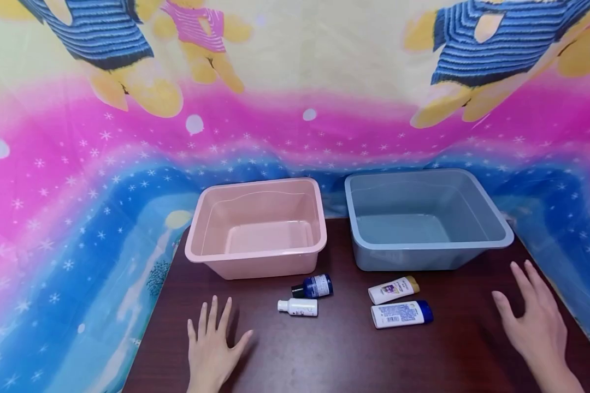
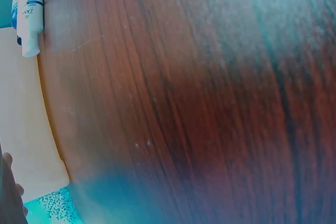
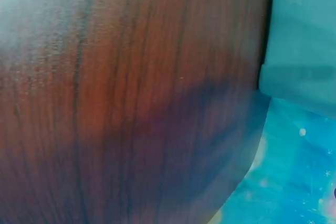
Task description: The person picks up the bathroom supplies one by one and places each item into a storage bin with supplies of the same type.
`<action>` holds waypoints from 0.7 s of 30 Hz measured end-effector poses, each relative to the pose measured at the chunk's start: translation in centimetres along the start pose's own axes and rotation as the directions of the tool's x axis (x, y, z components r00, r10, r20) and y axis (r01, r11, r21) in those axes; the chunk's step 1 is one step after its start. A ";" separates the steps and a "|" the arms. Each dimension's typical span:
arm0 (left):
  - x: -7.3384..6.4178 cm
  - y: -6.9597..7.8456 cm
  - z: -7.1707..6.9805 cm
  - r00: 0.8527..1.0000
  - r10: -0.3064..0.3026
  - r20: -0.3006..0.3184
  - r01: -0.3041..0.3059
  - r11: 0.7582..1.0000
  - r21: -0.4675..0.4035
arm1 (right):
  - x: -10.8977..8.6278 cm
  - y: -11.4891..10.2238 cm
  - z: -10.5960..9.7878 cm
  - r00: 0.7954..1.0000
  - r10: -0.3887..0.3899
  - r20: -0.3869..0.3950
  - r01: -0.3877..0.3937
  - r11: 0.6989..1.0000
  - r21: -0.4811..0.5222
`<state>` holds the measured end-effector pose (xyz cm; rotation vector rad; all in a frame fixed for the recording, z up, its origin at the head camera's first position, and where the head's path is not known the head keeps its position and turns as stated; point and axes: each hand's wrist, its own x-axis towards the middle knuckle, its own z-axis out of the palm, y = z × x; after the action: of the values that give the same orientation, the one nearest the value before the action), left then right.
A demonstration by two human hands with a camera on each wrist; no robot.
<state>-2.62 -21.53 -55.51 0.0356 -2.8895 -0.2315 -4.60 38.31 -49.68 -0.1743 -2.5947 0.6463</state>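
Note:
My left hand (image 1: pixel 211 344) is spread with straight fingers over the table's left side, holding nothing. Nearest to it lies a small white bottle (image 1: pixel 299 307) with a white cap, which also shows in the left wrist view (image 2: pixel 31 17). Just behind that is a dark blue bottle (image 1: pixel 317 286) with a black cap. My right hand (image 1: pixel 536 322) hovers at the right edge, fingers extended and thumb apart, with nothing in it. To its left lie a white bottle with a blue cap (image 1: pixel 401 314) and a white bottle with a gold cap (image 1: pixel 393 290).
A pink basin (image 1: pixel 255 267) stands at the back left of the dark wooden table (image 1: pixel 324 360). Beside it, at the back right, is a blue-grey basin (image 1: pixel 423 259). A patterned cloth (image 1: pixel 295 131) hangs behind and around the table.

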 end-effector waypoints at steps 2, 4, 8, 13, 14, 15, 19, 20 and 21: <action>0.0 0.0 0.1 1.000 -0.006 0.012 0.006 1.000 0.000 | 0.1 0.0 -0.1 1.000 0.005 -0.016 -0.005 1.000 0.011; -0.1 0.0 0.1 1.000 -0.010 0.026 0.010 1.000 0.003 | 0.2 -0.1 -0.1 0.999 0.015 -0.032 -0.014 1.000 0.026; -0.1 -0.1 0.3 0.999 -0.017 0.046 0.017 1.000 0.003 | 0.5 -0.1 -0.3 0.998 0.042 -0.047 -0.039 0.997 0.065; 0.1 0.0 0.5 0.999 -0.007 0.040 0.008 1.000 -0.010 | 1.3 -0.2 -0.6 0.998 0.038 -0.052 -0.031 0.991 0.129; 0.2 0.1 0.5 0.999 -0.005 0.039 0.005 1.000 -0.010 | 1.5 -0.2 -0.6 0.998 0.028 -0.056 -0.020 0.989 0.143; 0.2 0.1 0.5 0.999 -0.002 0.036 0.003 1.000 -0.011 | 1.7 -0.3 -0.7 0.998 0.018 -0.060 -0.009 0.988 0.156; 0.3 0.1 0.3 1.000 0.003 0.025 -0.003 1.000 -0.015 | 2.2 -0.4 -0.7 0.997 -0.009 -0.072 0.024 0.979 0.204; 0.4 0.1 0.3 1.000 0.004 0.025 -0.003 1.000 -0.016 | 2.3 -0.4 -0.7 0.997 -0.011 -0.075 0.027 0.976 0.216; 0.4 0.1 0.3 1.000 0.004 0.020 -0.004 1.000 -0.019 | 2.4 -0.4 -0.8 0.997 -0.010 -0.076 0.028 0.973 0.229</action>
<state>-3.04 -21.42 -55.69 0.0240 -2.9063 -0.2602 -6.40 38.85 -47.93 -0.0973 -2.4244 0.9085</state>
